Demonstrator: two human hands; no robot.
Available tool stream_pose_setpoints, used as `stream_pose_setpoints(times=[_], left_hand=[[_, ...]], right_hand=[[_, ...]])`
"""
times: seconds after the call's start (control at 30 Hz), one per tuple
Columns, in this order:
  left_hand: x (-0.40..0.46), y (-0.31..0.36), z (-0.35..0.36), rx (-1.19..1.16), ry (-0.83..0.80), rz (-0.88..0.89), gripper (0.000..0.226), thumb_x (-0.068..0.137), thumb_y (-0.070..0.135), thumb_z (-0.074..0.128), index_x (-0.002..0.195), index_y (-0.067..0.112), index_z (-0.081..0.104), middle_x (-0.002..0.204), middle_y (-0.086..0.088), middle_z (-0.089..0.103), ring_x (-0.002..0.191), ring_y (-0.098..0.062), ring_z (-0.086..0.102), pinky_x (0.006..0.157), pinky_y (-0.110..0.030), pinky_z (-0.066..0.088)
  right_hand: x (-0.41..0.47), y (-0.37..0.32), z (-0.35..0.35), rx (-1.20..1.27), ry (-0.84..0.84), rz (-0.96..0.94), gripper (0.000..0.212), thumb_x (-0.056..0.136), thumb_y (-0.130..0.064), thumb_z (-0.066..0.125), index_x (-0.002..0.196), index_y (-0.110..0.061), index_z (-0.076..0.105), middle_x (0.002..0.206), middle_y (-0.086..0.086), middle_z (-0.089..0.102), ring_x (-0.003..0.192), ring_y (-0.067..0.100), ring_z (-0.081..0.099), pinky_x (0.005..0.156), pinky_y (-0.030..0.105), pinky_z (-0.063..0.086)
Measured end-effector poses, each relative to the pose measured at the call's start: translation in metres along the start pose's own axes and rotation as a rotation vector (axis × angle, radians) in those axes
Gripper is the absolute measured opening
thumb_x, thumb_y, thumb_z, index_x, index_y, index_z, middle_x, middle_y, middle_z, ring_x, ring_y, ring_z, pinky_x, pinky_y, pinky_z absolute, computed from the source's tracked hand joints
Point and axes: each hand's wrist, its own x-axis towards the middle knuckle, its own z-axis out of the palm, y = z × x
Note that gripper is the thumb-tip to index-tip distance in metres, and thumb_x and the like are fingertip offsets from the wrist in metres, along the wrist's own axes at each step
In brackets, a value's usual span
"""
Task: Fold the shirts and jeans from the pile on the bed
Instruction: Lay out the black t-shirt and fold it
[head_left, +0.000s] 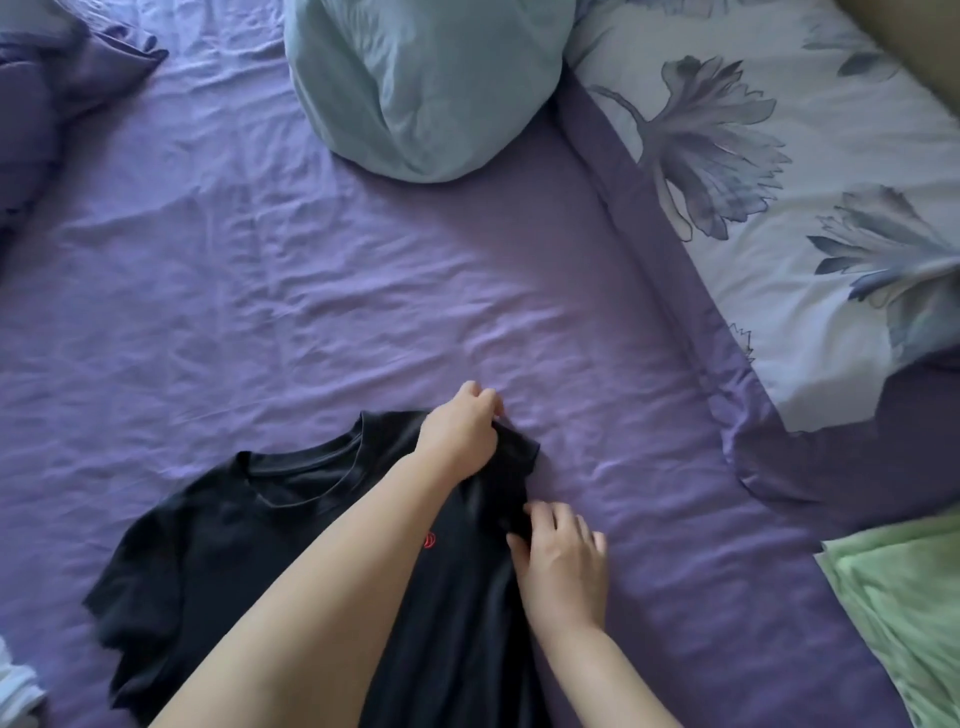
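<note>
No readable text; the black shirt (249, 561) bears only a small red mark.

A black T-shirt (249, 551) with a small red chest mark (429, 541) lies on a purple bedsheet (260, 291); beyond it a pale blue pillow (426, 78), right a white duvet (810, 171) printed with blue-grey flowers, and light green cloth (904, 597).
</note>
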Motion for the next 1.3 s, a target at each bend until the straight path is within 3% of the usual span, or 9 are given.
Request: stream_pose_setpoints(times=[0.13, 0.4, 0.5, 0.6, 0.7, 0.83, 0.93, 1.03, 1.3], left_hand=[[-0.006, 0.015, -0.003, 0.016, -0.235, 0.163, 0.05, 0.079, 0.012, 0.053, 0.128, 0.024, 0.049, 0.122, -0.006, 0.048, 0.105, -0.031, 0.056, 0.081, -0.035, 0.047], [-0.029, -0.02, -0.046, -0.156, -0.221, 0.213, 0.022, 0.072, -0.005, 0.058, 0.085, 0.007, 0.072, 0.089, -0.007, 0.053, 0.094, -0.021, 0.055, 0.081, -0.022, 0.041], [-0.049, -0.044, -0.054, -0.139, -0.248, 0.159, 0.016, 0.078, 0.014, 0.059, 0.083, 0.005, 0.072, 0.097, -0.006, 0.056, 0.093, -0.014, 0.053, 0.084, -0.02, 0.039], [-0.067, -0.064, -0.045, -0.064, -0.249, 0.071, 0.038, 0.08, 0.041, 0.05, 0.08, 0.009, 0.07, 0.103, -0.002, 0.058, 0.099, -0.02, 0.054, 0.09, -0.034, 0.043], [-0.082, -0.073, -0.027, 0.304, -0.057, 0.209, 0.03, 0.093, 0.034, 0.044, 0.115, 0.026, 0.064, 0.134, 0.003, 0.049, 0.132, -0.027, 0.033, 0.11, -0.038, 0.027], [-0.099, -0.077, 0.002, 0.468, -0.051, 0.304, 0.053, 0.101, 0.04, 0.029, 0.15, 0.034, 0.011, 0.16, 0.004, -0.004, 0.146, -0.028, -0.012, 0.115, -0.054, -0.008], [-0.107, -0.079, 0.019, 0.448, -0.114, 0.177, 0.058, 0.099, 0.05, 0.025, 0.149, 0.038, -0.001, 0.16, 0.002, -0.006, 0.145, -0.03, -0.013, 0.113, -0.059, -0.01], [-0.12, -0.084, 0.023, 0.33, -0.044, 0.05, 0.056, 0.099, 0.047, 0.027, 0.15, 0.035, 0.006, 0.16, -0.001, -0.002, 0.146, -0.03, -0.01, 0.115, -0.056, -0.006], [-0.225, -0.178, 0.03, 0.193, -0.006, -0.248, 0.053, 0.101, 0.046, 0.025, 0.15, 0.034, 0.01, 0.16, 0.001, -0.001, 0.147, -0.028, -0.004, 0.116, -0.054, -0.001]], right_hand=[[-0.005, -0.006, 0.0, -0.023, -0.038, 0.07, 0.051, 0.049, -0.04, 0.088, 0.086, -0.013, 0.065, 0.066, 0.0, 0.059, 0.054, 0.019, 0.061, 0.052, 0.031, 0.046], [-0.026, -0.027, -0.006, 0.217, 0.081, -0.036, 0.038, 0.05, -0.008, 0.081, 0.076, -0.019, 0.056, 0.073, -0.001, 0.054, 0.064, 0.022, 0.058, 0.052, 0.033, 0.046], [-0.04, -0.049, 0.001, 0.245, 0.07, -0.116, 0.042, 0.051, -0.007, 0.078, 0.084, -0.02, 0.056, 0.082, -0.001, 0.056, 0.068, 0.022, 0.059, 0.052, 0.03, 0.048], [-0.056, -0.064, 0.012, 0.097, -0.022, -0.24, 0.046, 0.051, -0.022, 0.08, 0.094, -0.022, 0.062, 0.091, -0.004, 0.061, 0.077, 0.019, 0.058, 0.067, 0.033, 0.045], [-0.067, -0.066, 0.021, -0.005, -0.064, -0.306, 0.043, 0.064, -0.031, 0.066, 0.105, -0.016, 0.065, 0.107, 0.002, 0.064, 0.101, 0.022, 0.056, 0.087, 0.036, 0.035], [-0.073, -0.057, 0.033, -0.164, -0.205, -0.333, 0.064, 0.078, -0.038, 0.034, 0.128, -0.002, 0.05, 0.135, 0.016, 0.052, 0.131, 0.028, 0.038, 0.105, 0.048, 0.024], [-0.07, -0.056, 0.035, -0.225, -0.273, -0.372, 0.065, 0.076, -0.044, 0.053, 0.124, -0.001, 0.058, 0.134, 0.018, 0.053, 0.132, 0.028, 0.033, 0.102, 0.051, 0.025], [-0.068, -0.065, 0.029, -0.244, -0.267, -0.36, 0.073, 0.054, -0.037, 0.083, 0.116, -0.003, 0.064, 0.129, 0.019, 0.057, 0.128, 0.03, 0.043, 0.1, 0.054, 0.025], [-0.066, -0.125, 0.036, -0.309, -0.296, -0.566, 0.063, 0.058, -0.035, 0.084, 0.113, -0.01, 0.067, 0.123, 0.017, 0.062, 0.114, 0.034, 0.059, 0.088, 0.055, 0.049]])
